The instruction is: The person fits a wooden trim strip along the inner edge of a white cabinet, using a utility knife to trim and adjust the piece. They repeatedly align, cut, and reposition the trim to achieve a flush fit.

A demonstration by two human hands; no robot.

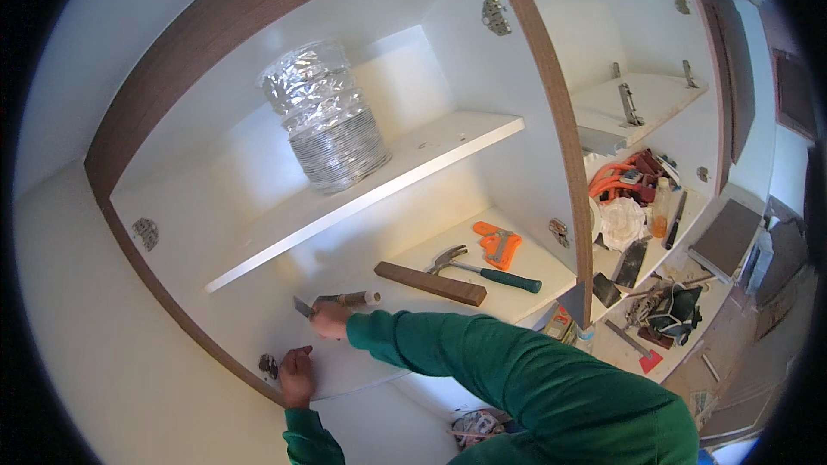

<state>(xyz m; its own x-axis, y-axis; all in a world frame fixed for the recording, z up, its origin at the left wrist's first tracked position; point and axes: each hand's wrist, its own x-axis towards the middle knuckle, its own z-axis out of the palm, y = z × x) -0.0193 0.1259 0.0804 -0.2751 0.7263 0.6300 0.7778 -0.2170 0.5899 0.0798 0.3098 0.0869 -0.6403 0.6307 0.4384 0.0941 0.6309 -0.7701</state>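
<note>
My right hand (330, 319) is closed at the left end of the lower cabinet floor (362, 353). From its fingers sticks out a flat grey blade (303, 306); the tool's grip is hidden in the hand. Right behind that hand lies a brown cylinder with a pale end (358, 299); I cannot tell whether it belongs to the blade. My left hand (298, 374) has its fingers curled near the front edge, beside a metal hinge (269, 366). What it holds, if anything, is hidden. A brown wood strip (431, 282) lies to the right of my right hand.
A claw hammer (491, 274) rests with its head by the wood strip. Behind it is an orange tool (498, 245). Silver flexible duct (326, 120) stands on the upper shelf (413, 155). The right-hand compartment holds orange hose (612, 181), a bottle (661, 208) and a dust mask (674, 312).
</note>
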